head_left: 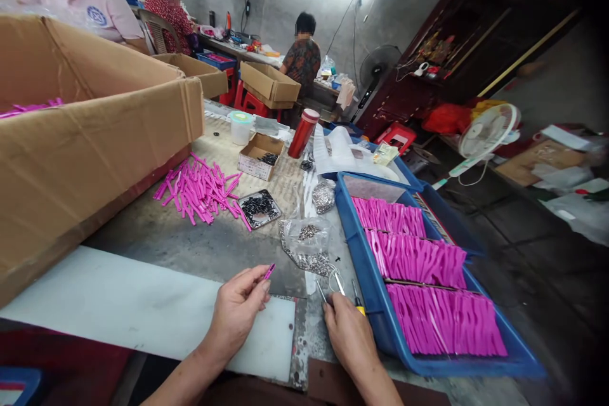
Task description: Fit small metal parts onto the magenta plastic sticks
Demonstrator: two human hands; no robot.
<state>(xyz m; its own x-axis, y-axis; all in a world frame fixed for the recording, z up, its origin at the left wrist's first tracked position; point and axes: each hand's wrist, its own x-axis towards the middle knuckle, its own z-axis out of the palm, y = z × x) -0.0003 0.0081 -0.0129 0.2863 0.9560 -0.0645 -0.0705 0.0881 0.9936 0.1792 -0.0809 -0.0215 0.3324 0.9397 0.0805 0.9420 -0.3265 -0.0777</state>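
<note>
My left hand [238,307] pinches a small pink plastic piece [269,271] between thumb and fingers, above the end of a white board [190,311]. Lower right of it, my right hand [349,333] is closed around a thin pointed metal tool [321,292]. It looks like tweezers, but the fingers cover most of it. Another slim metal piece [338,280] and a pale loop lie by the fingertips. A yellow-handled screwdriver [358,304] rests beside this hand. Beyond it lie clear bags of small metal parts [309,244].
A blue crate [352,247] of pink pieces in rows stands at right. Loose pink pieces [202,190], a tray of black parts [259,208], a small carton [261,155] and a red flask [303,133] fill the table. A large carton [104,165] blocks the left. Several people sit beyond.
</note>
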